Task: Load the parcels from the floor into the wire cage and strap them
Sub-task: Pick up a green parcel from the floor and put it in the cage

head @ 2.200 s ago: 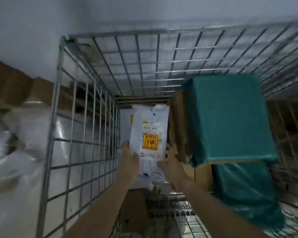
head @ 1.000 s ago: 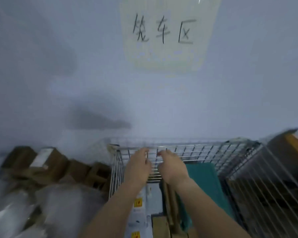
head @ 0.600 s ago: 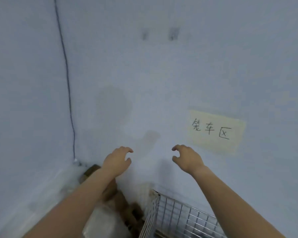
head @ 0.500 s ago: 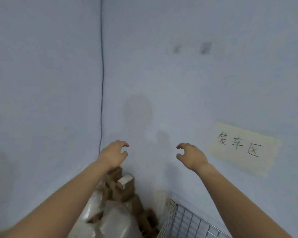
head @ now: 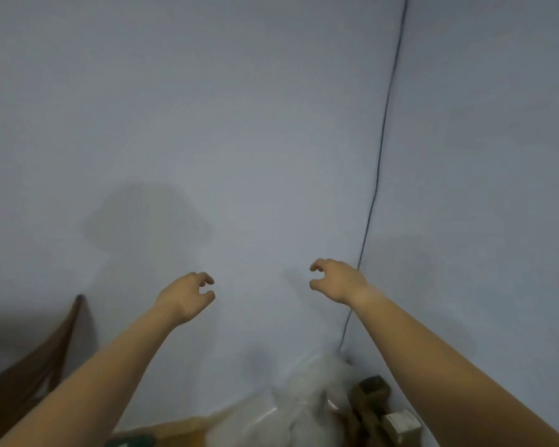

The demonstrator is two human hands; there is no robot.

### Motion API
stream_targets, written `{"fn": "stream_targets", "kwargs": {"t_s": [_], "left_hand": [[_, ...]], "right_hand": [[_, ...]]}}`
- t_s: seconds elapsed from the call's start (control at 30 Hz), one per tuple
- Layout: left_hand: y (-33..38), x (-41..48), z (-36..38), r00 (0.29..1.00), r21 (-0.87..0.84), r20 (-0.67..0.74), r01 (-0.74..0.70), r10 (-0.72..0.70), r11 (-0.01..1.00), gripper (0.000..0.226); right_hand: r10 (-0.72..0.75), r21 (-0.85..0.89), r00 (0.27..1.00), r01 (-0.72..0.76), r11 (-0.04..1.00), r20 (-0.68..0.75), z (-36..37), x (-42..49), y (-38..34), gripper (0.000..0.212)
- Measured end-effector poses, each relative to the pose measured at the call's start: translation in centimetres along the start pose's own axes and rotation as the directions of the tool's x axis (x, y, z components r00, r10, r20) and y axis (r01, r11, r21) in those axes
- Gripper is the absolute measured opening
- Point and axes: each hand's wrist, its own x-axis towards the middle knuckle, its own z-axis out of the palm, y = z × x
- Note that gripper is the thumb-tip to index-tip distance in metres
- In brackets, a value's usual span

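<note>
Cable (head: 383,140) runs behind the right hand (head: 338,280), empty and loosely curled like the left hand (head: 186,295), above plastic-wrapped parcels (head: 288,414).

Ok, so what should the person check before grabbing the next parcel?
1. Left hand free: ok, it holds nothing.
2. Right hand free: ok, it holds nothing.
3. Parcels to pick up: ok, plastic-wrapped parcels and cardboard boxes lie low by the wall.
4. Wire cage in sight: not ok, it is out of the picture.
5. Room in the cage: cannot tell.
6. Strap close by: cannot tell, none shows.
</note>
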Motion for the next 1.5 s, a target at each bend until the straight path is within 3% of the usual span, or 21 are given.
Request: {"fn": "stream_targets", "kwargs": {"t_s": [0.13, 0.27, 0.73, 1.0, 1.1, 1.3, 1.5], "left_hand": [[-8.6, 2.5, -4.1, 0.99, 0.042, -0.023, 0.141, -0.14, 0.989, 0.038], [-13.8, 5.1, -5.5, 0.983, 0.058, -0.046, 0.182, -0.179, 0.982, 0.038], [-22.7, 17.1, 1.9, 0.944, 0.158, 0.03, 0.321, -0.329, 0.934, 0.042], [-28.2, 22.3, 4.2, 0.855, 0.118, 0.014, 0.513, -0.518, 0.85, 0.042], [-31.0, 22.9, 6.1, 0.813, 0.104, 0.038, 0.575, -0.581, 0.811, 0.043], [-37.4, 24.1, 11.7, 0.75, 0.067, 0.192, 0.634, -0.634, 0.77, 0.039], [-45.9, 23.3, 19.8, 0.64, 0.18, 0.405, 0.645, -0.653, 0.743, 0.03]], "right_hand": [[-0.116, 0.064, 0.993, 0.114, 0.991, 0.027, 3.4, 6.1, -8.0, 0.047], [-0.156, 0.095, 0.986, 0.151, 0.984, 0.054, 7.4, 10.8, -12.1, 0.047], [-0.237, 0.131, 0.94, 0.21, 0.969, 0.245, 20.7, 30.7, -14.5, 0.047], [-0.337, 0.177, 0.848, 0.289, 0.941, 0.408, 28.6, 40.9, -18.2, 0.047], [-0.38, 0.196, 0.78, 0.325, 0.925, 0.498, 32.5, 42.1, -20.3, 0.047], [-0.359, 0.234, 0.693, 0.272, 0.933, 0.625, 42.3, 43.9, -22.8, 0.049], [-0.193, 0.209, 0.629, 0.05, 0.977, 0.753, 55.0, 41.7, -22.5, 0.042]]}}
